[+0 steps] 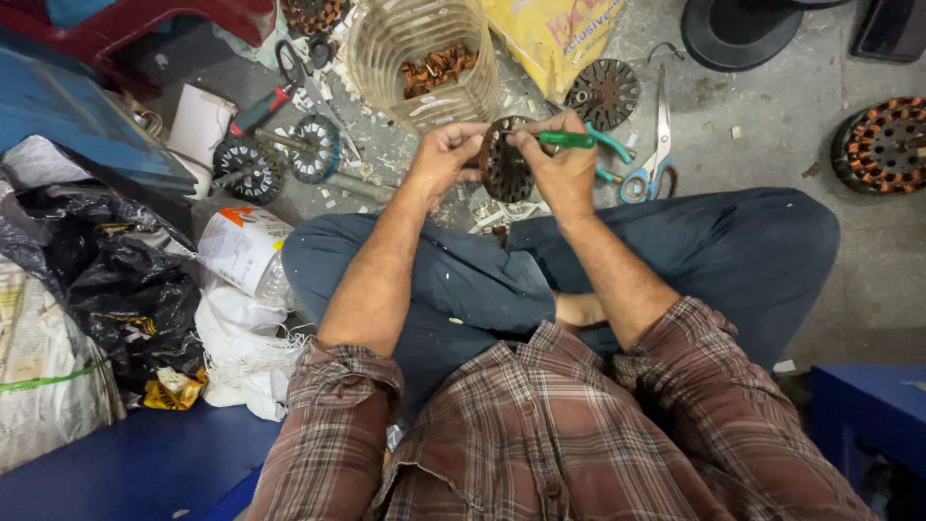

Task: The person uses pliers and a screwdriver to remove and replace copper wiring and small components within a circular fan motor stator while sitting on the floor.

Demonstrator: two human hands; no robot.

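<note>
the round slotted metal core [503,166] sits upright between both hands, above the person's crossed legs and over the littered floor [772,125]. the left hand [442,154] is clenched on its left rim; the right hand [564,164] grips a green-handled tool [567,139], its tip lying across the core's top edge. the risk, as i judge it: the tip could skid off the slots toward the left fingers, or the core could twist loose and drop among the scissors [648,164] and other cores.
</note>
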